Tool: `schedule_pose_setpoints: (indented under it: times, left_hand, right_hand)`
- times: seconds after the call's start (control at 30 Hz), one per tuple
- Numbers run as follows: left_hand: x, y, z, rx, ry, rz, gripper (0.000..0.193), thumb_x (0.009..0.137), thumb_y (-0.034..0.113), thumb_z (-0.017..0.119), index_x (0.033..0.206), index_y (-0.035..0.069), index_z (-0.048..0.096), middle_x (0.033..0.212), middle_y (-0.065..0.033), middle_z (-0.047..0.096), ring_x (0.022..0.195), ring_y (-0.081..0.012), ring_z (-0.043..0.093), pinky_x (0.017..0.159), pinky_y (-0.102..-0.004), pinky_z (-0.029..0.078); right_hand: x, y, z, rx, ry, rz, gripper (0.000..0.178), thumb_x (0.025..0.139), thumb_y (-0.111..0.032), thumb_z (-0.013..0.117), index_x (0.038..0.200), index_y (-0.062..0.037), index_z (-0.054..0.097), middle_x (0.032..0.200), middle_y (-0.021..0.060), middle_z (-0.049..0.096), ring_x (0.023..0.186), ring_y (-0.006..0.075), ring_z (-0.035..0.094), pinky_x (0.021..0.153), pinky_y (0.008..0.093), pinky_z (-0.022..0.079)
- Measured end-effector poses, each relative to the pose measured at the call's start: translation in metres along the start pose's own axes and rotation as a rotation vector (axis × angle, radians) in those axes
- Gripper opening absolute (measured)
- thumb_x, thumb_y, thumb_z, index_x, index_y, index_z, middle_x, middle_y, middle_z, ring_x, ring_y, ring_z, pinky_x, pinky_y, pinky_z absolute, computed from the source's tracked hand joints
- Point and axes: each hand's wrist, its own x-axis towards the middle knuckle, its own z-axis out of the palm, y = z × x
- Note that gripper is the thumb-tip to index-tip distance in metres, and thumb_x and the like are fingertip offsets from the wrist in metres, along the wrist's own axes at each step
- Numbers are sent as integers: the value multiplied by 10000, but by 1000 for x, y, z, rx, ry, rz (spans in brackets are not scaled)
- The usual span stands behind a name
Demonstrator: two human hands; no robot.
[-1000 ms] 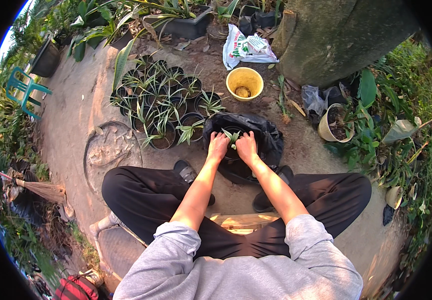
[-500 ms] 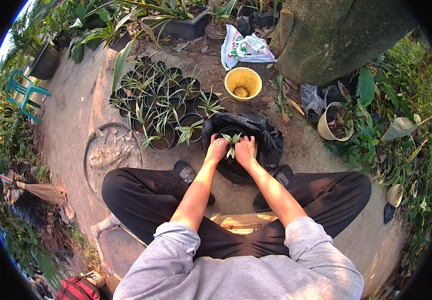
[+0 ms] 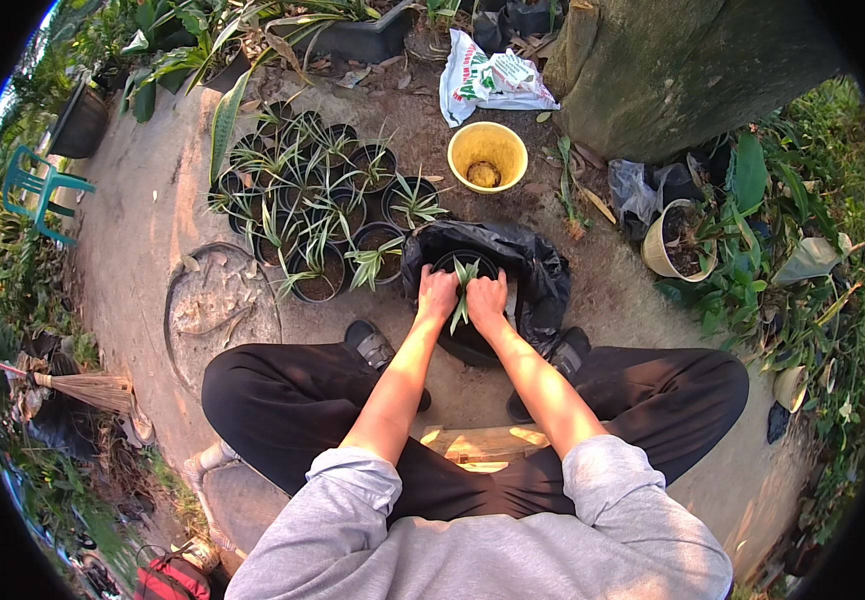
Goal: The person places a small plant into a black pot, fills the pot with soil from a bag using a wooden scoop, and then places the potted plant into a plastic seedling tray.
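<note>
A small potted plant with striped green-and-cream leaves point(image 3: 463, 312) stands in a black pot point(image 3: 470, 258) in front of me. My left hand point(image 3: 437, 297) is closed at the near left of its rim, fingers curled. Opposite it, my right hand point(image 3: 485, 298) is closed at the near right, close against the leaves. Both sets of fingertips are hidden at the pot. Around and behind the pot spreads an open black plastic bag point(image 3: 540, 290), with dark material under my wrists.
Several black pots with spiky plants point(image 3: 317, 200) crowd the left. A yellow bucket point(image 3: 488, 157) stands beyond the bag, before a white printed sack point(image 3: 492, 80) and a tree trunk point(image 3: 672, 70). At right is a cream pot point(image 3: 679, 241); at left, a broom point(image 3: 87, 390) and green chair point(image 3: 42, 190).
Both hands stay at the pot and shift slightly. The plant's leaves now hang lower between my hands, toward me. The view has tilted a little.
</note>
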Motion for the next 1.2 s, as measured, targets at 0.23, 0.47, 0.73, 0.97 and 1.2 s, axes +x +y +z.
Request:
schedule_pose_setpoints:
  times: [0.23, 0.47, 0.73, 0.97, 1.2]
  left_hand:
    - [5, 0, 1, -16, -10, -27, 95, 715, 28, 622, 766, 96, 662, 718, -135, 674, 810, -298, 678, 953, -477, 398]
    - [-1, -4, 3, -67, 23, -4, 177, 693, -20, 614, 827, 78, 677, 856, -105, 685, 1015, -274, 622, 957, -451, 386]
    - [-18, -1, -15, -305, 0, -57, 447, 697, 79, 766, 1127, 107, 647, 1178, -118, 627, 1172, -299, 543, 1048, -478, 328]
    - [-17, 4, -20, -379, 12, -143, 384, 728, 132, 761, 1092, 104, 642, 1050, -111, 683, 1090, -306, 595, 1056, -489, 324]
    - [-21, 11, -19, -438, 104, -173, 309, 739, 184, 747, 1029, 104, 678, 989, -99, 697, 1066, -299, 611, 1037, -472, 342]
  right_hand:
    - [7, -10, -1, -20, -37, 98, 224, 830, -121, 558, 702, -102, 742, 707, 126, 697, 698, 267, 701, 1040, 454, 376]
    - [2, 7, 3, 30, -73, -15, 163, 779, -144, 612, 688, -65, 721, 704, 145, 686, 719, 311, 692, 1085, 498, 336]
    - [-14, 12, -41, 486, 44, -5, 245, 743, -106, 716, 978, -37, 720, 912, 173, 676, 885, 361, 660, 995, 486, 436]
    - [-15, 24, -46, 645, -26, -1, 330, 759, -93, 669, 1086, -61, 696, 1013, 203, 679, 979, 377, 650, 852, 445, 530]
    - [-1, 19, -43, 521, -220, 206, 603, 785, -139, 608, 1373, -82, 488, 1165, 232, 653, 1108, 400, 611, 953, 455, 472]
